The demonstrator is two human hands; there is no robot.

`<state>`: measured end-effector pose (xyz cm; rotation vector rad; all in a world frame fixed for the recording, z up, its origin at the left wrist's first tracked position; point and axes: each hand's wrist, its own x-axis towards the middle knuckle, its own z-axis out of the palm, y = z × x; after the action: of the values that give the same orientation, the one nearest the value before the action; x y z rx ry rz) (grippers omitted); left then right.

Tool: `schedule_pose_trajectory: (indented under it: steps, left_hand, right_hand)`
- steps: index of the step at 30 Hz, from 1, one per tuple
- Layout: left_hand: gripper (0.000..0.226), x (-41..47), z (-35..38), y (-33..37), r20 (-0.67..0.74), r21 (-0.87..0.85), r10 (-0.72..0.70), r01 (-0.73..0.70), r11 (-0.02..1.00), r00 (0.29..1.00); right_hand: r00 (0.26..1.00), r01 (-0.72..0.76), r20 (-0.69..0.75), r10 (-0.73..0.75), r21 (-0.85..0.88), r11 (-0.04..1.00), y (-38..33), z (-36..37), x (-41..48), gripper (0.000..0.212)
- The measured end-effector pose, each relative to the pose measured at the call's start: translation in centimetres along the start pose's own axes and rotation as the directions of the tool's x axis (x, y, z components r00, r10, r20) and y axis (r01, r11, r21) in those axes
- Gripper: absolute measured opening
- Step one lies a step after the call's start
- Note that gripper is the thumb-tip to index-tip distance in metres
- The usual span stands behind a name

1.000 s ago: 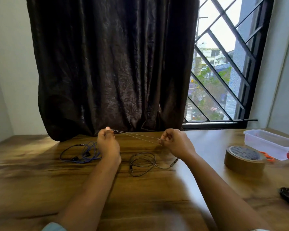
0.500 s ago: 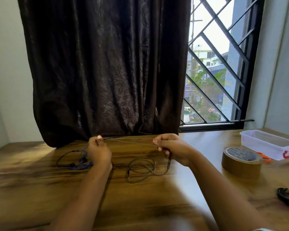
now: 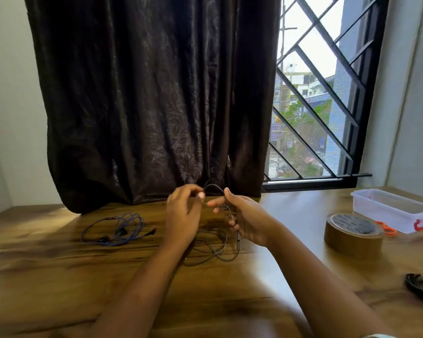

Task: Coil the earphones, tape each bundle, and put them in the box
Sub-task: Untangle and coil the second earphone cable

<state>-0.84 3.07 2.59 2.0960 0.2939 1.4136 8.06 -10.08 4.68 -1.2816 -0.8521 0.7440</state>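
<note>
Dark grey earphones (image 3: 213, 185): short loop pinched by left hand (image 3: 183, 215), strand gripped in curled right hand (image 3: 248, 215), slack trailing on worktop (image 3: 59, 276) below. Risks: slack snagging, loops tangling, coil springing apart from loose pinch. Tape (image 3: 352, 237), box (image 3: 386, 208) well apart, right.

Dark curtain (image 3: 144, 106) and grilled window (image 3: 322, 98) behind a wooden table (image 3: 59, 276), orange scissors (image 3: 386, 229) at its right

Left hand (image 3: 183, 215) and right hand (image 3: 248, 218) close together, each pinching the cable (image 3: 214, 185).
</note>
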Motion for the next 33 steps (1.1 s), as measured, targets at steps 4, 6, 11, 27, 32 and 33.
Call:
schedule_pose_trajectory:
  steps: [4, 6, 11, 27, 32, 33]
  left_hand:
    - [0.036, -0.5, 0.5, 0.7, 0.193, -0.086, 0.101, -0.086, 0.993, 0.976]
    - [0.033, -0.7, 0.6, 0.8, 0.215, -0.144, 0.122, -0.092, 0.985, 0.969]
    - [0.032, 0.2, 0.3, 0.6, 0.112, -0.347, -0.009, 0.048, 0.937, 0.994]
    - [0.032, 0.9, -1.3, 1.2, 0.204, -0.638, -0.525, 0.519, 0.569, 0.826]
    - [0.032, 1.3, -1.6, 0.6, 0.090, -0.649, -0.599, 0.503, 0.571, 0.796]
    - [0.032, 1.3, -1.4, 0.5, 0.084, -0.654, -0.606, 0.503, 0.565, 0.791]
  right_hand:
    - [1.000, -0.031, -0.002, 0.031, 0.018, 0.999, 0.0, 0.4, 0.0, 0.040]
    - [1.000, -0.019, -0.023, 0.019, -0.015, 1.000, 0.2, 0.5, 0.1, 0.038]
    - [0.985, 0.141, -0.096, -0.145, -0.050, 0.989, 0.1, -0.1, 0.2, 0.032]
    - [0.864, 0.314, -0.443, -0.240, 0.100, 0.944, 0.1, -0.6, 0.6, 0.027]
    - [0.834, 0.361, -0.483, -0.265, 0.116, 0.925, -0.1, -0.6, 0.4, 0.027]
    - [0.832, 0.364, -0.489, -0.263, 0.121, 0.924, -0.1, -0.6, 0.5, 0.027]
